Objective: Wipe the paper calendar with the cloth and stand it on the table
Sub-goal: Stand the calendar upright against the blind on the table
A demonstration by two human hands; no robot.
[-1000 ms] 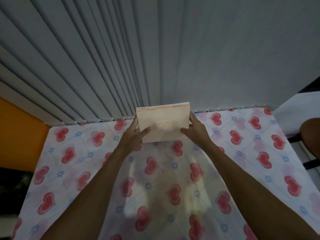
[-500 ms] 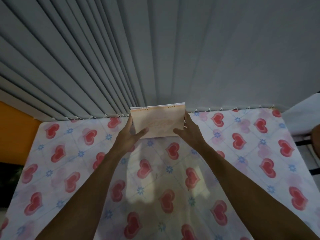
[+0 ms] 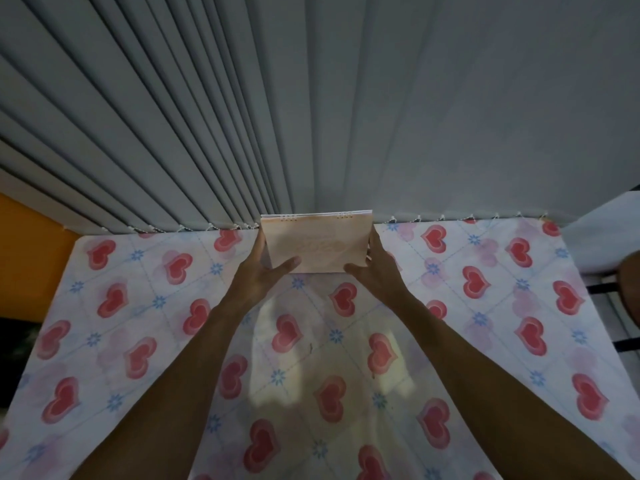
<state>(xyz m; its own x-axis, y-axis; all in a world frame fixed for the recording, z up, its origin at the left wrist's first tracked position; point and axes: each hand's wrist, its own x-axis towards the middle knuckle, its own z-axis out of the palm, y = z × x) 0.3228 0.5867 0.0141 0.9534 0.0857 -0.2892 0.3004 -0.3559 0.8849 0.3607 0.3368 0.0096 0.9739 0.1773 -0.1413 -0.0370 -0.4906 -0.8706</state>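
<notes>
A pale peach paper calendar [image 3: 317, 242] with white spiral rings on top stands upright at the far middle of the table [image 3: 485, 341], close to the grey blinds. My left hand [image 3: 258, 275] grips its left edge, thumb across the lower front. My right hand [image 3: 375, 268] holds its right edge, thumb at the lower right corner. No cloth is in view.
The table carries a white cover printed with red hearts and blue flowers. Grey vertical blinds [image 3: 311, 116] hang right behind the far edge. An orange wall [image 3: 31, 258] lies at the left. A dark round seat [image 3: 630, 282] shows at the right edge.
Both hands have carried the calendar a little farther toward the blinds and held it more upright at the table's far edge.
</notes>
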